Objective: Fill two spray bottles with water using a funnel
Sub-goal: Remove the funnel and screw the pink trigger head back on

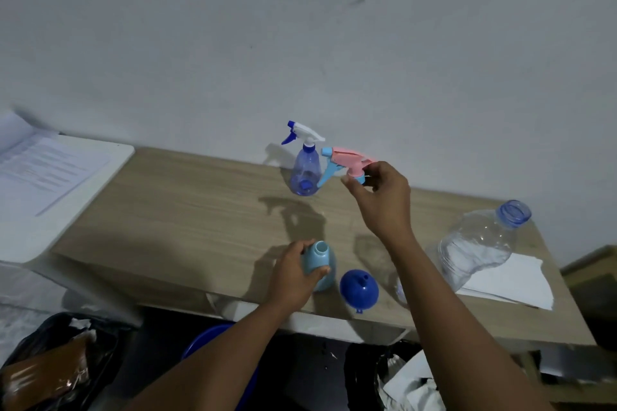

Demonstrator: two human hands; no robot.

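Two spray bottles on a wood-grain table (187, 210) against a plain pale wall (300, 27): clear blue bottle (304, 177) upright at the back w/ white-and-blue trigger on, light blue bottle (319, 264) near the front edge, neck open. Left hand (293, 277) wraps round the light blue one. Right hand (384, 200) pinches the pink trigger head (347, 163), lifted off, above the table. One blue funnel (359, 289) lies just beside that bottle. One big clear water bottle (480, 243), uncapped, on white paper (514, 284). Printed sheets (43, 170) at left, text too blurred to read
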